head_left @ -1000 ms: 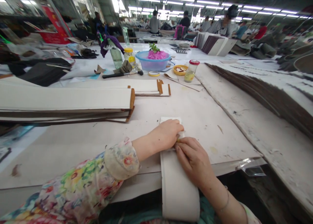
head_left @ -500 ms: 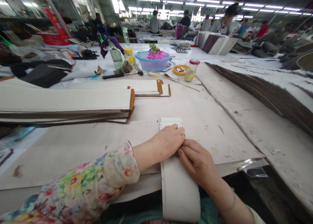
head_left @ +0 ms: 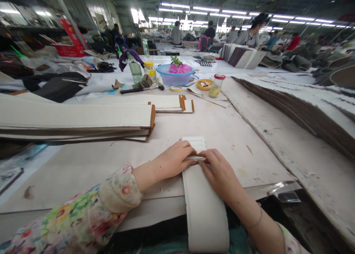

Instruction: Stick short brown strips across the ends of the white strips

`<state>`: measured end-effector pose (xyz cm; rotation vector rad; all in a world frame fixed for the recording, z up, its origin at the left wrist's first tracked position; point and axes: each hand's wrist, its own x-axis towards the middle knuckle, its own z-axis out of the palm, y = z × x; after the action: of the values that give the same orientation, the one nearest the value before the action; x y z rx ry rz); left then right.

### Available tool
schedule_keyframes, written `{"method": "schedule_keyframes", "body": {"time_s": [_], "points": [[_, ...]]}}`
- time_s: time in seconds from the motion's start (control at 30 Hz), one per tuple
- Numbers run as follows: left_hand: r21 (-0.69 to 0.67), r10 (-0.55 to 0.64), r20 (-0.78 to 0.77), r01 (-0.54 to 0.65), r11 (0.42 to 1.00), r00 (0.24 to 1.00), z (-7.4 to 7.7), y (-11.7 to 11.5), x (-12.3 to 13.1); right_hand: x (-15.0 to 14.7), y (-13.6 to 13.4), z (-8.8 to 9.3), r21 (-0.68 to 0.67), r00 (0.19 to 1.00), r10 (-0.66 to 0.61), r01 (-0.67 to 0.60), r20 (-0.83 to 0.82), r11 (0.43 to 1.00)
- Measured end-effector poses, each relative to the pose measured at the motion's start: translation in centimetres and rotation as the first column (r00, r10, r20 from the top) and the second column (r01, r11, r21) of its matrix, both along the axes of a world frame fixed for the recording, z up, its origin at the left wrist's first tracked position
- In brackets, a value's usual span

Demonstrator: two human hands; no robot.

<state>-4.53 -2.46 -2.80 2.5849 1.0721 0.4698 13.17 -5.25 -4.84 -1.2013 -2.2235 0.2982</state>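
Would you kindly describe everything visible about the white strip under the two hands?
The white strip is a long off-white band, seemingly stiff fabric. It lies flat on the table, its far end faintly ridged, its near end curving down over the edge. The left hand and right hand press on it near the far end.

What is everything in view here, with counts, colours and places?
white strip: 1, white, from the table edge down toward the lap
tall stack of strips: 1, white with brown edges, left
low stack of strips: 1, white and brown, behind centre
row of overlapped strips: 1, brown and white, right
bowl: 1, blue, pink contents, far centre
dish: 1, yellow, right of bowl
red-lidded jar: 1, beside dish
yellow-lidded jar: 1, left of bowl
brush: 1, black handle, before bowl
table: 1, whitish
sleeve: 1, floral
left hand: on strip
right hand: on strip, touching the left
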Motion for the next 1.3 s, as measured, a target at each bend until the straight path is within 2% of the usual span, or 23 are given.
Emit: {"method": "schedule_keyframes", "body": {"time_s": [0.1, 0.23, 0.33, 0.47, 0.6, 0.7, 0.87, 0.97, 1.07, 1.17, 1.3], "points": [[-0.024, 0.000, 0.033, 0.000, 1.000, 0.999, -0.1, -0.1, -0.3, 0.1, 0.2, 0.0, 0.042, 0.999, -0.028, 0.026, 0.042, 0.999], [-0.016, -0.011, 0.042, 0.012, 1.000, 0.999, -0.3, 0.1, -0.2, 0.4, 0.6, 0.2, 0.074, 0.979, -0.069, 0.056, 0.193, 0.996], [0.016, -0.019, -0.029, 0.019, 1.000, 0.999, -0.4, 0.0, 0.0, 0.3, 0.6, 0.3, 0.035, 0.971, -0.006, -0.002, 0.238, 0.999], [0.116, -0.005, -0.157, 0.023, 0.993, 0.988, -0.5, -0.5, 0.2, -0.1, 0.6, 0.5, 0.070, 0.956, 0.044, -0.067, 0.290, 0.995], [0.092, 0.003, -0.149, 0.011, 0.996, 0.989, -0.3, -0.6, -0.2, -0.2, 0.6, 0.6, 0.131, 0.926, 0.067, -0.124, 0.371, 0.984], [0.012, -0.008, -0.036, 0.008, 1.000, 0.999, -0.3, -0.5, -1.1, -0.1, 0.6, 0.7, 0.141, 0.926, 0.071, -0.131, 0.370, 0.981], [-0.087, 0.063, 0.112, -0.053, 0.995, 0.992, -0.8, -0.6, -2.6, -0.3, 0.6, 0.9, 0.048, 0.951, 0.022, -0.039, 0.308, 0.998], [-0.108, 0.050, 0.140, -0.035, 0.994, 0.989, -1.0, -0.6, -2.7, -0.8, 0.9, 1.2, -0.001, 0.962, 0.093, -0.096, 0.256, 0.995], [-0.105, 0.035, 0.138, -0.021, 0.994, 0.990, -1.0, -0.5, -2.7, -1.2, 1.2, 1.5, -0.048, 0.957, 0.169, -0.162, 0.237, 0.986], [-0.072, 0.009, 0.108, -0.001, 0.997, 0.994, -0.9, -0.7, -2.6, -1.4, 1.3, 1.5, -0.034, 0.948, 0.195, -0.193, 0.252, 0.981], [0.034, 0.020, -0.055, -0.018, 0.999, 0.998, -1.0, -1.4, -2.5, -1.5, 1.1, 1.2, 0.045, 0.930, 0.201, -0.225, 0.307, 0.973]]}}
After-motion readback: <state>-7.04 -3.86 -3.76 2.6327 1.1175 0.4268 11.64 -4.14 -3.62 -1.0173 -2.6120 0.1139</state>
